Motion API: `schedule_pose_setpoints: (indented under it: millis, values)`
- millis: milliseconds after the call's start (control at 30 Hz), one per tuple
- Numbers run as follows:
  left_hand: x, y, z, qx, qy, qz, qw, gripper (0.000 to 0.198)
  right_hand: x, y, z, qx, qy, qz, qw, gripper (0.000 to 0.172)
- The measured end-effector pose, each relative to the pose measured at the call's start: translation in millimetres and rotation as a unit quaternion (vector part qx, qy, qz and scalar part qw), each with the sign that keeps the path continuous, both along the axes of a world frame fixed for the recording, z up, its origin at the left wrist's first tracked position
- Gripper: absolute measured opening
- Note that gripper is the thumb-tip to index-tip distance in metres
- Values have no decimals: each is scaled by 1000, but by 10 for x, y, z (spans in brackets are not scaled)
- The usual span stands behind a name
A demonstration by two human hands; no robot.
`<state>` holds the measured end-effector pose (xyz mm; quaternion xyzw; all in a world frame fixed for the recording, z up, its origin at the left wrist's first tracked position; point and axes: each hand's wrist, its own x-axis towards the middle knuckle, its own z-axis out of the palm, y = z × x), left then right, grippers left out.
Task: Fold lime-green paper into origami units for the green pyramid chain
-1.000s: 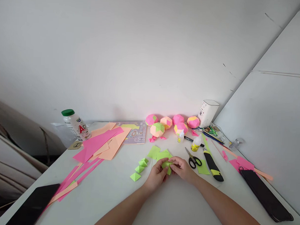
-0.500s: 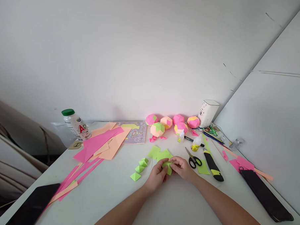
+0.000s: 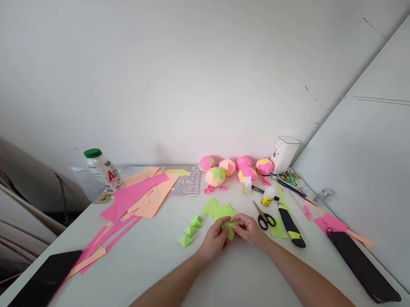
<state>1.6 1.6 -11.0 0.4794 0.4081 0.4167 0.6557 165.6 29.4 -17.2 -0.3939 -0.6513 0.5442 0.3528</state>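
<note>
Both of my hands meet over the middle of the white table (image 3: 152, 269). My left hand (image 3: 214, 241) and my right hand (image 3: 251, 230) pinch a small folded green paper piece (image 3: 229, 227) between their fingertips. Flat green paper squares (image 3: 218, 210) lie just beyond it. Three folded green pieces (image 3: 191, 230) sit to the left of my left hand. Black-handled scissors (image 3: 264, 216) lie just right of my right hand.
Several pink, orange and green paper balls (image 3: 236, 168) line the back by the wall, next to a white box (image 3: 284, 153). Glue bottles (image 3: 267, 195), a yellow-black utility knife (image 3: 291, 226), pink and orange sheets (image 3: 140, 193), a green-capped bottle (image 3: 102, 168) and two black phones (image 3: 363, 266) surround the work spot.
My fingers shifted slightly on the green piece, which turned a little between them. Nothing else on the table moved.
</note>
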Motion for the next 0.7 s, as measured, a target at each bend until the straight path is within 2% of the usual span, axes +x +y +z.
schedule_pose_setpoints:
  millis: [200, 433, 700]
  values:
    - [0, -1, -7, 4, -3, -2, 1000, 40, -3, -6, 2, 9, -5, -4, 1000, 22]
    - [-3, -3, -20, 10, -6, -11, 1000, 45, -23, -45, 89, 35, -21, -9, 999, 20]
    - [11, -6, -34, 12, -8, 12, 1000, 48, -31, -42, 119, 46, -23, -20, 998, 15]
